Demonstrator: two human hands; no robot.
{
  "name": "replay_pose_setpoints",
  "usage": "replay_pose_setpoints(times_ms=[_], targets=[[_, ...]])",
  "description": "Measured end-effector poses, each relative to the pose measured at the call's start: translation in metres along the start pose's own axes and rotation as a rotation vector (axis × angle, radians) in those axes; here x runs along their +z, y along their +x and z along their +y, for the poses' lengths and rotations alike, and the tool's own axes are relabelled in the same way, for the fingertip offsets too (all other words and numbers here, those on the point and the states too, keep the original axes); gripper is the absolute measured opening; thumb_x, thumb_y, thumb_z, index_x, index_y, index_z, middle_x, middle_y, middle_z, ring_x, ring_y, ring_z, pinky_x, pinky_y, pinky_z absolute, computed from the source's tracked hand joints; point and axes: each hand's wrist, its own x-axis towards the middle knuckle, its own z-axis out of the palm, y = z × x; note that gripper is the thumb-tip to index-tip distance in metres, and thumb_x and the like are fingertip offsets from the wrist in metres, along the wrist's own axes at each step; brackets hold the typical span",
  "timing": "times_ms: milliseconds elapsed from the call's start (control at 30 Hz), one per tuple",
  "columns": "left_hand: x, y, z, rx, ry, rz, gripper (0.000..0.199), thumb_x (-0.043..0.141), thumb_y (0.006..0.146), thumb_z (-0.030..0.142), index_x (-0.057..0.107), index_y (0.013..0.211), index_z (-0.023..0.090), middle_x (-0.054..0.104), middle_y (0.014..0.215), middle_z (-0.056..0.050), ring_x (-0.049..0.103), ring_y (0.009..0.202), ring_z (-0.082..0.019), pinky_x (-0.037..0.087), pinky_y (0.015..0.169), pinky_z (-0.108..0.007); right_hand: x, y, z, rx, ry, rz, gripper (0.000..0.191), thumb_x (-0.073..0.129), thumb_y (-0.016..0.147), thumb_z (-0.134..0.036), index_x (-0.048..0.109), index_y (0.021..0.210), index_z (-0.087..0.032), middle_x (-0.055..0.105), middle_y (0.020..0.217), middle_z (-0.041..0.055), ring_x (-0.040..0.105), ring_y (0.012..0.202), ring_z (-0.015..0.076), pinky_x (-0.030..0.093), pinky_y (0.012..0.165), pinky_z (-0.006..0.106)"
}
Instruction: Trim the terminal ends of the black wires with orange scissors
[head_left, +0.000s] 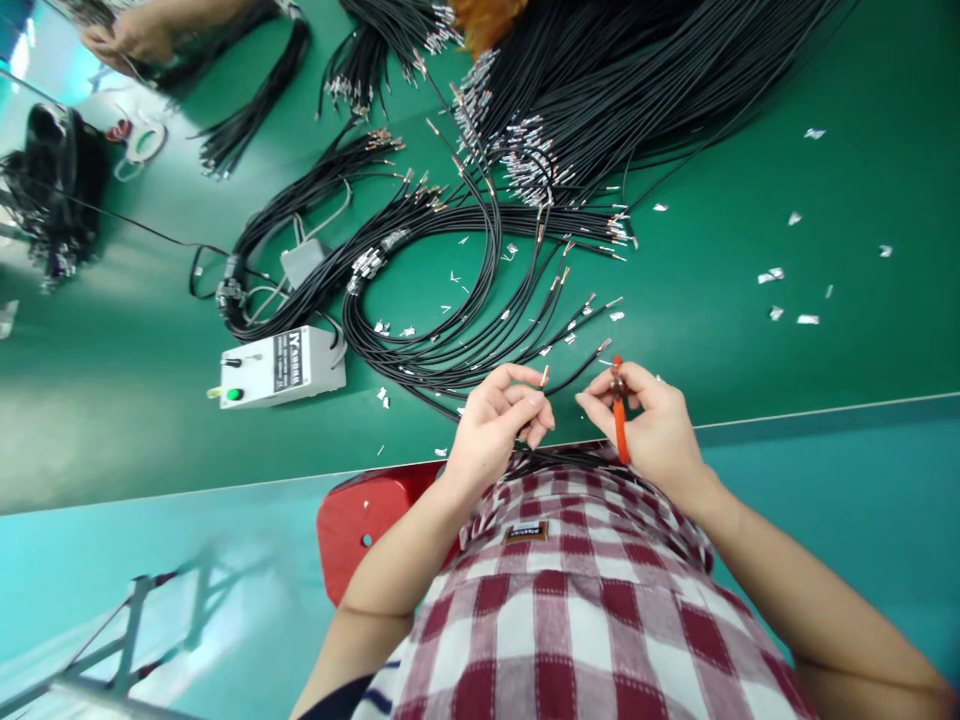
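Note:
My left hand (504, 415) pinches a black cable near its end, and the copper tip (545, 376) sticks up past the fingers. To its right, my right hand (652, 425) is wrapped round orange-handled pliers (620, 425), its thumb and index finger close together; whether they also hold something small is too small to tell. The two hands are apart at the front edge of the green table (750, 370). A curved bundle of black cables (420, 370) with stripped copper ends lies just beyond my left hand, and one loose cable end (602, 347) rests between the hands.
A white box with a green button (281, 368) stands left of the bundle. Large piles of black cables (600, 100) fill the back. Silvery scraps (808, 320) are scattered about. Another person's hand (139, 38) works at the upper left. A red stool (367, 525) is below the edge.

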Motion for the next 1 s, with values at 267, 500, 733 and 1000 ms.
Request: replay_pose_setpoints(times_ms=[267, 500, 733, 1000], targets=[[-0.002, -0.002, 0.000, 0.007, 0.004, -0.007, 0.028, 0.070, 0.083, 0.033, 0.054, 0.100, 0.016, 0.068, 0.065, 0.000, 0.054, 0.042, -0.008, 0.034, 0.044, -0.021, -0.021, 0.009, -0.009, -0.469, -0.883, -0.019, 0.036, 0.057, 0.092, -0.050, 0.067, 0.080, -0.018, 0.069, 0.075, 0.0074, 0.059, 0.069, 0.0211, 0.028, 0.065, 0.037], [-0.002, -0.002, -0.002, 0.003, 0.000, 0.009, 0.026, 0.071, 0.083, 0.030, 0.053, 0.095, 0.016, 0.068, 0.064, 0.001, 0.056, 0.042, -0.008, 0.035, 0.044, -0.020, -0.022, 0.015, -0.016, -0.531, -0.982, -0.075, 0.032, 0.051, 0.097, -0.037, 0.066, 0.076, -0.018, 0.069, 0.072, 0.0068, 0.060, 0.069, 0.0207, 0.025, 0.066, 0.038], [-0.003, -0.001, -0.002, -0.018, -0.034, -0.012, 0.027, 0.072, 0.082, 0.035, 0.063, 0.094, 0.013, 0.066, 0.063, 0.000, 0.053, 0.043, -0.007, 0.036, 0.045, -0.021, -0.022, 0.018, -0.007, -0.251, -0.501, -0.131, 0.042, 0.061, 0.089, -0.052, 0.061, 0.061, -0.021, 0.066, 0.062, 0.0021, 0.055, 0.056, 0.0154, 0.032, 0.063, 0.034], [0.009, -0.001, -0.010, 0.016, 0.148, 0.068, 0.029, 0.079, 0.074, 0.035, 0.060, 0.078, 0.014, 0.068, 0.065, -0.002, 0.065, 0.050, -0.012, 0.046, 0.048, -0.021, -0.018, 0.013, -0.011, 0.218, 0.406, -0.120, 0.029, 0.081, 0.072, -0.046, 0.065, 0.072, -0.021, 0.072, 0.081, 0.0033, 0.065, 0.075, 0.0197, 0.052, 0.074, 0.033]])
